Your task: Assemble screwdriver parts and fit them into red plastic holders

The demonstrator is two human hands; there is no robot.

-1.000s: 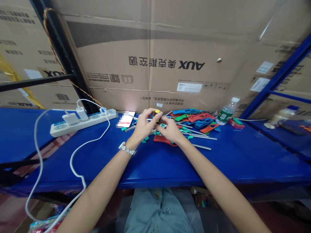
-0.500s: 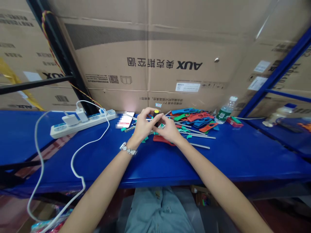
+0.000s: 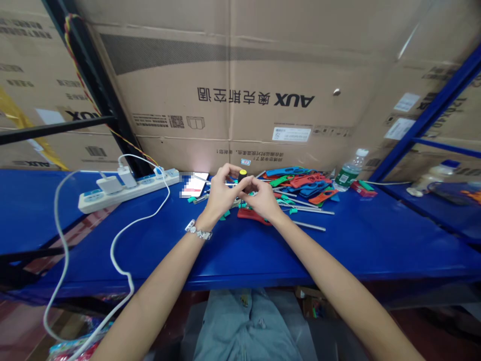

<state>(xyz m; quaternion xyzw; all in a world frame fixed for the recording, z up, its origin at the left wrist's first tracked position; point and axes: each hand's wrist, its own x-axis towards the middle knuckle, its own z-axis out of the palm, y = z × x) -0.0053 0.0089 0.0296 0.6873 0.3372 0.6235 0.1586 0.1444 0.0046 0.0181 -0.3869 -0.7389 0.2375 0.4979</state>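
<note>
I've got the screwdriver near upright just past the red handle; tip contact hidden. Left hand: grip narrow, curled round its black, yellow-capped end. Right hand: fingers bunched close by; can't tell what they pinch. I'd keep the shaft square, let one hand steady and the other twist, with light pressure. Counter is glossy, so parts may skid. Slim shiny metal rods right of the red handle; moulded-looking coloured handles beyond them.
</note>
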